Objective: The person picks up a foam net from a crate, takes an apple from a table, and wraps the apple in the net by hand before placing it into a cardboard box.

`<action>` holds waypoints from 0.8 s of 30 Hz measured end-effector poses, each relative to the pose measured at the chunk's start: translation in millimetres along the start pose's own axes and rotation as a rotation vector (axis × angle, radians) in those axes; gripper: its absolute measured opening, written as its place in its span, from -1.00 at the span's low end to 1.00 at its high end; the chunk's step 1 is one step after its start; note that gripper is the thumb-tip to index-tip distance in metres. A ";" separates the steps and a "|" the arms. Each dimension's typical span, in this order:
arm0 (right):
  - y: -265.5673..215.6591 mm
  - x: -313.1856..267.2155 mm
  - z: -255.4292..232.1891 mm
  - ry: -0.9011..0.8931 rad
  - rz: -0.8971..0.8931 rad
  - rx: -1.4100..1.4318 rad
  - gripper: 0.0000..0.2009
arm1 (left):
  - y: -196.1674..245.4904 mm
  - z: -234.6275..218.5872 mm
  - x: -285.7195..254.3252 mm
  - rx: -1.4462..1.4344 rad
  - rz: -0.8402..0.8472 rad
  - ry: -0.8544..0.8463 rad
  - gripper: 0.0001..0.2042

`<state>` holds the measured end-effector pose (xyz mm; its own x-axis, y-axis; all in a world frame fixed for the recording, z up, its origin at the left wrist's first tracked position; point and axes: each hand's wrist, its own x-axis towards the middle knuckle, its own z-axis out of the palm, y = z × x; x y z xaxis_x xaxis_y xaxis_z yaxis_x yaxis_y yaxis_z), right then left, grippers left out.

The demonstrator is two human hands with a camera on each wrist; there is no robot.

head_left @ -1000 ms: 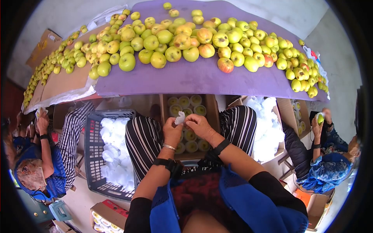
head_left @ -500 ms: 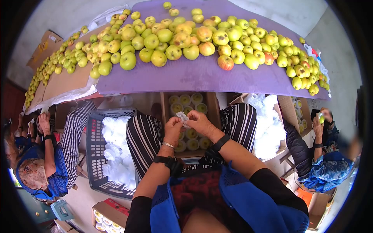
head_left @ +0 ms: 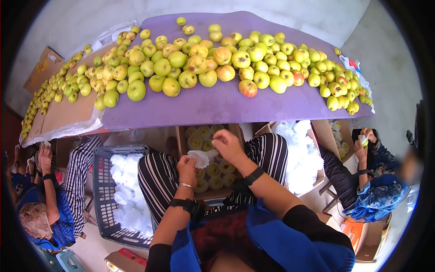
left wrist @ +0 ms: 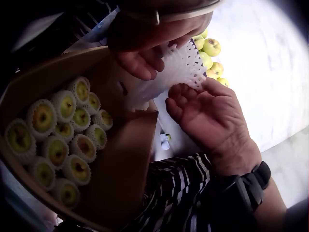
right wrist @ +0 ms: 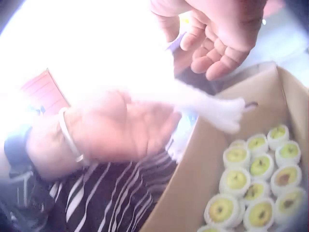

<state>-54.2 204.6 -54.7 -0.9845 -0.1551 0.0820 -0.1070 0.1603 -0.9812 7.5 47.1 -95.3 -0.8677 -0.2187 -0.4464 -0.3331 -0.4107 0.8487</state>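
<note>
While the left hand (head_left: 187,171) holds one end of a white foam net (head_left: 199,158) at its fingertips, the net's other end points toward the right hand (head_left: 230,147). The right hand is raised just beside it, fingers loosely bent and holding nothing; in the head view a small gap shows between its fingertips and the net, though in the left wrist view the two overlap. The foam net is in the air over the near part of a cardboard carton (left wrist: 123,154), which stands between the person's knees in black-and-white striped trousers (head_left: 156,186). Inside the carton, apples (left wrist: 57,151) sit close together in rows, each ringed by its own white foam net.

Ahead of the hands, the worktop (head_left: 195,109) has a purple covering and bears a long heap of loose apples (head_left: 198,65), mostly green and yellow, some blushed red and several with brown marks. To the person's left stands a dark plastic basket (head_left: 97,195) filled with more white nets (head_left: 129,190); to the right is another white pile (head_left: 297,158). A bracelet (head_left: 185,185) circles the left wrist, and a black band (head_left: 253,176) circles the right one. A person in a blue vest (head_left: 52,204) sits at the far left, and at the far right a person in patterned blue (head_left: 378,201) holds a green apple (head_left: 364,143).
</note>
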 end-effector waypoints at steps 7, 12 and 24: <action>-51.6 74.8 -77.8 0.656 -0.432 -0.606 -0.74 | -1.2 4.3 2.7 -0.053 -0.072 0.056 -0.94; -32.4 98.0 -94.4 0.632 -0.301 -0.648 -0.72 | -1.1 0.9 2.6 -0.053 -0.088 0.069 -0.95; -32.4 115.8 -76.0 0.437 0.096 -0.506 -0.45 | -2.5 0.3 -0.3 -0.004 -0.089 0.038 -0.96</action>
<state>-175.2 255.6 -0.1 -0.9473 0.2741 0.1660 0.0365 0.6069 -0.7939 8.4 48.5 -97.2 -0.8201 -0.2144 -0.5306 -0.4067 -0.4339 0.8039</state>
